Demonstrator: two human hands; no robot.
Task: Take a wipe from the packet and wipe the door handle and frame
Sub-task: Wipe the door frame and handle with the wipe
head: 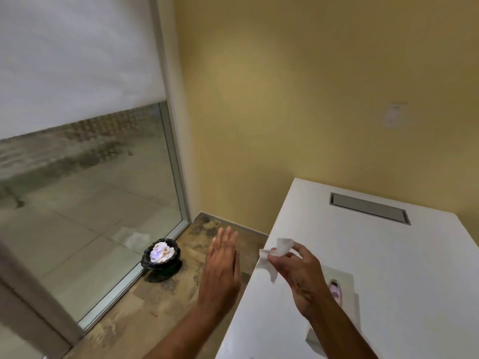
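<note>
Both forearms and hands (223, 268) bare, sleeveless.

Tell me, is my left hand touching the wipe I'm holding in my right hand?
Apart. The head view shows the left hand flat and open over the floor, with a clear gap to the wipe pinched in the right hand.

wipe (281, 251): white | wall (311, 99): yellow | bin (160, 257): black | floor (155, 307): mottled brown | table (388, 268): white
</note>
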